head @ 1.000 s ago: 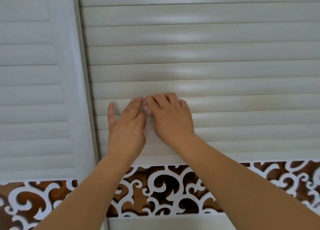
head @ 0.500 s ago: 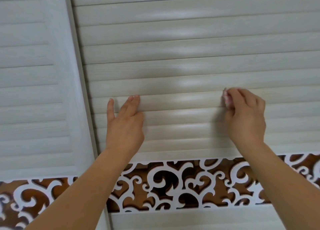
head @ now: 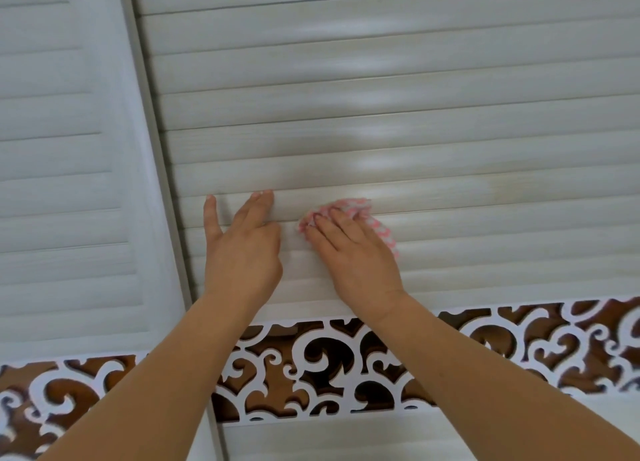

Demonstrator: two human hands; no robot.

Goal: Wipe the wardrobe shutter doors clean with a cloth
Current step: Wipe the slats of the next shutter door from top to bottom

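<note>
Head view showed the right shutter door [head: 398, 121] as a run of pale, whitish horizontal slats with a faint wood-grain streak and soft glossy highlights across the middle. A second shutter door [head: 59, 169] of the same slats stood to its left, set behind a plain vertical frame edge. My cloth [head: 349, 214], pink and white in a small zigzag pattern, lay bunched and crumpled against a lower slat of the right door, under my right hand [head: 356, 256], whose fingers lay flat on top, pressing it to the slat. My left hand [head: 242, 249] rested just beside it, fingers straight and thumb spread wide, flat on the slats. Below ran a band of white cut-out scrollwork [head: 311, 367] over brown backing.
</note>
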